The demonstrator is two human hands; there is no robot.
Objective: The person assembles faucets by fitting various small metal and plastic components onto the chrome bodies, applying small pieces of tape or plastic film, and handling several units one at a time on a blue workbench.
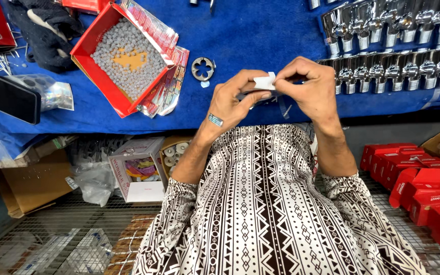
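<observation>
— Surface? Blue cloth point(260, 35) over a bench, wire shelving below.

— Count?

— One red box point(93, 51), open, tilted. One round metal die point(202, 69) with lobed holes, just beside the box flaps. Two rows of chrome fittings point(398, 48) at upper right, too many and too overlapped to count. One black glove point(44, 30) at upper left. One dark phone point(6, 94) at the left edge.

— Grip?

— Left hand point(232, 102) and right hand point(309, 89) both pinched shut on one small white piece point(265, 81), fingertips touching it from either side, above the cloth's near edge. Ring on the left hand. Possibly a clear film strip hanging beneath; hard to tell.

— Containers?

— Red box full of small grey pellets point(123, 56), bare orange patch mid-box. Below, a stack of red cartons point(418, 178) at right, one white carton point(138, 175) holding coloured packets.
</observation>
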